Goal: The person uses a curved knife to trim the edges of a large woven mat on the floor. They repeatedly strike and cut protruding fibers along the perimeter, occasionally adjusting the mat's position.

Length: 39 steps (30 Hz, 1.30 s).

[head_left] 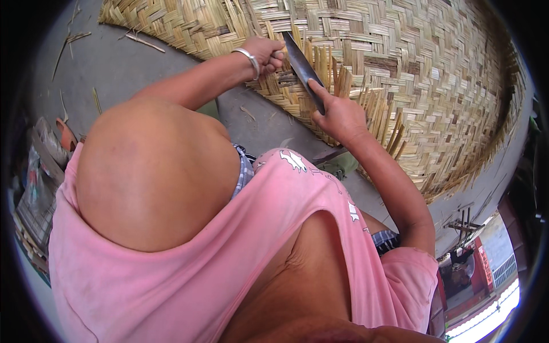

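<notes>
Right fingers gripping one knife; left fingers curled, contents unclear; one woven mat.

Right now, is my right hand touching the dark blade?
Touching. The head view shows the right hand with a finger laid on the dark blade.

From head height we look down past the near pink shirt to the woven mat, its right edge perhaps lens-bent.
</notes>
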### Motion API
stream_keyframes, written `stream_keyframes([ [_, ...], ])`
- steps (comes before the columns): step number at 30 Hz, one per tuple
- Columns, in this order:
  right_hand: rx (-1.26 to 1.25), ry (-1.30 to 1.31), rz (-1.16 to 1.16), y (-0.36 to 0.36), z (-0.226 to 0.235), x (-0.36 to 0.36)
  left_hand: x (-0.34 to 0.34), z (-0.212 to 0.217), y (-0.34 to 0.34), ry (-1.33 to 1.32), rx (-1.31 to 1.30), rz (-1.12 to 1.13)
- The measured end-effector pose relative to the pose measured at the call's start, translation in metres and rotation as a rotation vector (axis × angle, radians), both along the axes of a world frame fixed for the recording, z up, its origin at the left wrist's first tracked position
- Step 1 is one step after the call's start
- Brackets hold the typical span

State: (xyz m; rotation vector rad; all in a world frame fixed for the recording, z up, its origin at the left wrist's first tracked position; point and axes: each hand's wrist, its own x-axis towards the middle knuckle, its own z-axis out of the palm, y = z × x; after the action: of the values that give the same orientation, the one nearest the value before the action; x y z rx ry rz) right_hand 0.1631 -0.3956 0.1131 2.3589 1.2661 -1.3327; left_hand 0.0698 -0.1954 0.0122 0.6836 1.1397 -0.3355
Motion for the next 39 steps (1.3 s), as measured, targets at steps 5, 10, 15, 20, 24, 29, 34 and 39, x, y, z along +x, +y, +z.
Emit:
stream_keyframes([
  [5,-0.001,-0.012,0.032,0.001,0.000,0.000,0.001,-0.002,-0.002,-0.047,0.193,-0.038],
  [10,-0.007,-0.047,0.059,0.002,0.001,-0.003,0.006,0.014,0.024,-0.103,0.490,-0.662],
  [15,-0.033,-0.055,0.070,-0.005,0.015,0.000,-0.002,0.014,0.021,-0.118,0.973,-0.960],
  [20,-0.193,0.008,0.161,-0.044,0.068,0.027,-0.008,-0.017,0.018,-0.233,1.259,-1.018],
  [24,-0.239,0.254,-0.113,-0.080,0.109,0.053,-0.004,0.005,0.018,-0.129,0.986,-0.949],
  [29,0.044,0.591,-0.614,-0.090,0.117,0.058,0.001,0.014,0.004,-0.300,0.692,-0.516],
  [34,0.132,0.732,-0.693,-0.072,0.103,0.054,0.006,0.013,-0.004,-0.361,0.037,-0.383],
  [39,0.157,0.778,-0.652,-0.071,0.088,0.045,0.004,0.011,-0.015,-0.286,0.200,-0.422],
])
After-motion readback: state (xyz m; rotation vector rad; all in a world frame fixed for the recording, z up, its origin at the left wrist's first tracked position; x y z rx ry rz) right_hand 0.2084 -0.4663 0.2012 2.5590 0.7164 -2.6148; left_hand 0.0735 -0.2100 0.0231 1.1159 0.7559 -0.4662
